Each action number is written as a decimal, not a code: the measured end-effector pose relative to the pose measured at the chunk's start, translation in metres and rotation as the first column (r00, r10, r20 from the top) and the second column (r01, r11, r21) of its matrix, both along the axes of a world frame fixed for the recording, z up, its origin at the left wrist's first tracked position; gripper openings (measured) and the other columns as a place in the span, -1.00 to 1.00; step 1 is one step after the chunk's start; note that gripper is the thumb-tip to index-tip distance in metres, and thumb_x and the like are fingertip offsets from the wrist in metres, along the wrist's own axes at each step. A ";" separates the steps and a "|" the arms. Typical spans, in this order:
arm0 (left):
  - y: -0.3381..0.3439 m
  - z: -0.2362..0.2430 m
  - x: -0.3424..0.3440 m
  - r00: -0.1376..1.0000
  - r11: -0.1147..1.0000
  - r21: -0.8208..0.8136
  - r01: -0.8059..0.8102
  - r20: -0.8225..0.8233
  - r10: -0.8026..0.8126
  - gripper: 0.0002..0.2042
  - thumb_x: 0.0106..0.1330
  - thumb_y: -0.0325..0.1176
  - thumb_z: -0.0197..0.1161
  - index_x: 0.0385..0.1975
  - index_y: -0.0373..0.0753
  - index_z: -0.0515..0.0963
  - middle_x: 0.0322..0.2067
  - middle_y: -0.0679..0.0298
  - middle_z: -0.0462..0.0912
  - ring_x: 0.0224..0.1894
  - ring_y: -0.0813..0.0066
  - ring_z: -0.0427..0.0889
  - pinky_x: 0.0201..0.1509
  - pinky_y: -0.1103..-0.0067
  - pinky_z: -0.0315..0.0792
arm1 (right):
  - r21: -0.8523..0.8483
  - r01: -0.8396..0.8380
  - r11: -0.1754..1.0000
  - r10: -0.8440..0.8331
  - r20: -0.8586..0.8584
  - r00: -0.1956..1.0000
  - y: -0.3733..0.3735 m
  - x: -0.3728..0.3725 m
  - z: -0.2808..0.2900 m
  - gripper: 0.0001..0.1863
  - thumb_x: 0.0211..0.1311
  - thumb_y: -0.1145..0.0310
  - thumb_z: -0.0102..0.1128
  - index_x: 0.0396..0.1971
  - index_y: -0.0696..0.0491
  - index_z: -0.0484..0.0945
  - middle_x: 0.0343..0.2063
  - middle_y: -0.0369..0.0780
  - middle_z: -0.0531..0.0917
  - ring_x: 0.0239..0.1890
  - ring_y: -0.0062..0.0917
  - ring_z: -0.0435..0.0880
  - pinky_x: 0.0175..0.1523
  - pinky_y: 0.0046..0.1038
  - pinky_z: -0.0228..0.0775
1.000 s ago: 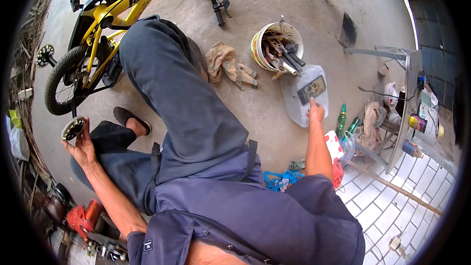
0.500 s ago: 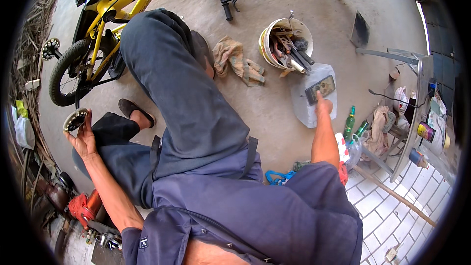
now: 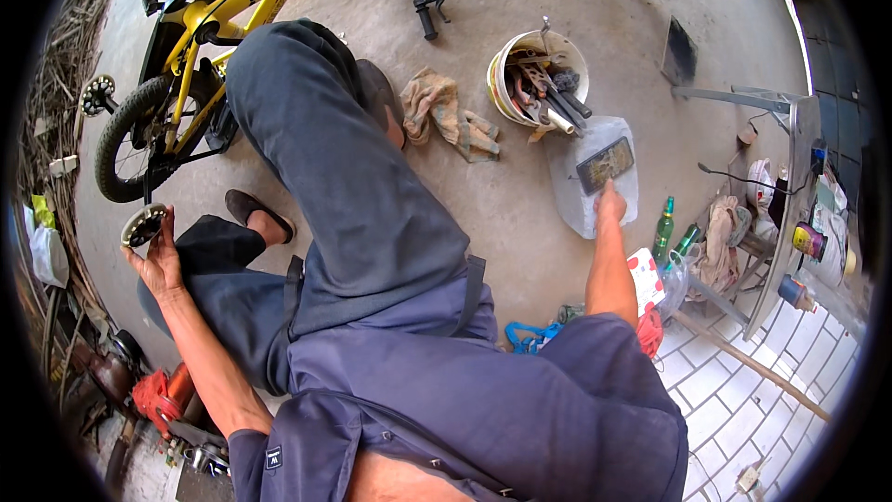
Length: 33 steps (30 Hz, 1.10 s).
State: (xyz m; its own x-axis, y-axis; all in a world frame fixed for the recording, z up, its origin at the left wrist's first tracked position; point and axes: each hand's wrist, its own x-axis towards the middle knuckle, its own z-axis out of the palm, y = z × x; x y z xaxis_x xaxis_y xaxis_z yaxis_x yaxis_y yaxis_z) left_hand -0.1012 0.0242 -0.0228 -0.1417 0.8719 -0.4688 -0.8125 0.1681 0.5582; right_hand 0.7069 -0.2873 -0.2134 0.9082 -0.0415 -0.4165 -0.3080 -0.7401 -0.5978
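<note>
My left hand [image 3: 162, 270] is closed round the rim of a small training wheel [image 3: 143, 226], pale-edged with a dark holed face, beside a yellow bicycle [image 3: 192, 28]. That bicycle stands at the far left, its black rear tyre [image 3: 107, 156] close to the wheel. My right arm stretches forward to a dark phone [image 3: 606, 165] lying on a translucent plastic sheet or container [image 3: 569, 191] on the floor. Of my right hand [image 3: 609, 206], one finger points out at the phone's near edge while the others look folded. Whether it touches the phone is hard to tell.
A white bucket of tools [image 3: 499, 84] stands behind the phone, with a crumpled rag [image 3: 446, 118] left of it. Green bottles [image 3: 663, 228], a metal-framed table [image 3: 785, 195] and a wooden stick [image 3: 753, 367] are at the right. Dry sticks [image 3: 70, 65] line the left edge.
My right finger has drawn back slightly from the phone's face to its near edge. The phone's screen looks darker. My left hand stays on the training wheel.
</note>
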 end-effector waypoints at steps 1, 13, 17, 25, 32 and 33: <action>0.000 0.000 0.001 1.000 1.000 0.004 0.001 -0.009 -0.001 -0.03 0.06 -0.08 0.44 0.24 -0.55 -0.06 0.25 -0.25 0.10 0.29 -0.43 0.06 0.30 0.06 0.33 | 0.035 -0.004 0.999 0.004 0.007 1.000 -0.005 -0.003 -0.003 -0.52 0.21 0.01 0.19 -0.56 0.20 0.54 -0.69 -0.23 0.51 -0.72 -0.57 0.42 -0.64 -0.52 0.26; -0.002 0.002 0.004 0.999 1.000 0.013 0.004 -0.038 -0.003 -0.02 0.04 -0.09 0.46 0.24 -0.54 -0.06 0.25 -0.24 0.11 0.27 -0.44 0.10 0.30 0.07 0.33 | -0.415 -0.172 0.893 0.269 0.187 0.945 -0.018 -0.081 0.006 -0.57 0.17 0.09 0.10 -0.37 0.23 0.62 -0.39 -0.02 0.68 -0.29 -0.16 0.64 -0.13 -0.24 0.42; -0.001 0.000 0.003 1.000 1.000 0.018 0.015 -0.017 -0.015 -0.01 0.03 -0.09 0.47 0.25 -0.54 -0.07 0.25 -0.24 0.11 0.28 -0.43 0.10 0.30 0.07 0.33 | -0.375 -0.407 0.833 0.473 0.102 0.875 0.003 -0.126 0.018 -0.60 0.19 0.16 0.11 -0.37 0.27 0.60 -0.43 -0.04 0.68 -0.40 -0.27 0.66 -0.21 -0.30 0.47; -0.003 -0.002 0.013 1.000 1.000 0.019 -0.022 0.004 0.022 -0.01 0.05 -0.02 0.44 0.24 -0.54 -0.06 0.24 -0.24 0.11 0.27 -0.43 0.11 0.33 0.05 0.29 | 0.126 -0.439 0.890 0.451 -0.095 0.887 0.101 -0.168 0.076 -0.70 0.23 0.24 0.18 -0.38 0.23 0.59 -0.55 -0.23 0.60 -0.55 -0.60 0.59 -0.46 -0.55 0.47; -0.016 -0.010 0.018 0.995 0.996 0.027 -0.089 -0.034 0.090 -0.04 0.06 0.09 0.39 0.17 -0.58 0.04 0.16 -0.21 0.24 0.24 -0.32 0.23 0.32 0.00 0.26 | 0.294 -0.550 0.782 0.582 -0.028 0.813 0.200 -0.182 0.127 -0.72 0.23 0.25 0.18 -0.41 0.22 0.60 -0.57 -0.27 0.61 -0.57 -0.64 0.58 -0.47 -0.57 0.47; -0.017 -0.007 0.023 0.996 0.997 0.006 -0.083 -0.031 0.084 -0.05 0.07 0.11 0.37 0.17 -0.58 0.06 0.14 -0.20 0.27 0.23 -0.26 0.26 0.33 -0.01 0.24 | 0.318 -0.560 0.765 0.596 -0.023 0.802 0.217 -0.187 0.140 -0.73 0.23 0.27 0.18 -0.41 0.21 0.60 -0.57 -0.28 0.61 -0.58 -0.65 0.56 -0.45 -0.57 0.46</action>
